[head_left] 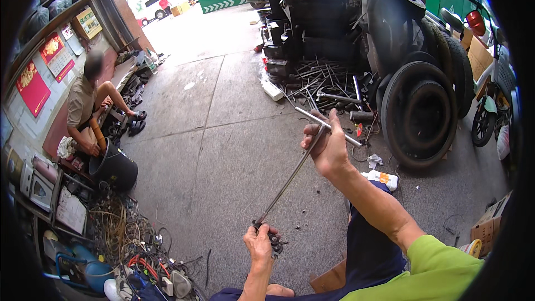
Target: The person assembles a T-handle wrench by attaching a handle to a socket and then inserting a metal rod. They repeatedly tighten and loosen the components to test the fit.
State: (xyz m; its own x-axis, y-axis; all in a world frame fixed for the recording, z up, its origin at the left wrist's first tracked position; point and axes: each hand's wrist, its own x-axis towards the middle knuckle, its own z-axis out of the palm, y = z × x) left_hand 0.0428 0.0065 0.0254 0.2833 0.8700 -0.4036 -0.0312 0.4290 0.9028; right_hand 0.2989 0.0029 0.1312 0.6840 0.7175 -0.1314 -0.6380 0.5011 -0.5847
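My right hand (334, 155) is closed around the crossbar of a long T-handle wrench (292, 178), with the bar sticking out on both sides of the fingers. The slim shaft slants down and left to my left hand (258, 248). There my left fingers pinch a small dark metal part (276, 244) at the wrench's lower end. Whether the socket sits fully on a bolt is hidden by the fingers. Both hands are raised over the concrete floor, in front of my dark blue trousers.
Several tyres (419, 114) lean at the right. Loose metal tools (326, 81) lie beside a dark tool rack (320, 11). A white bottle (383, 179) is by my knee. Tangled cables (125, 226) spread at lower left. A seated person (83, 103) is beside a black bucket (114, 170).
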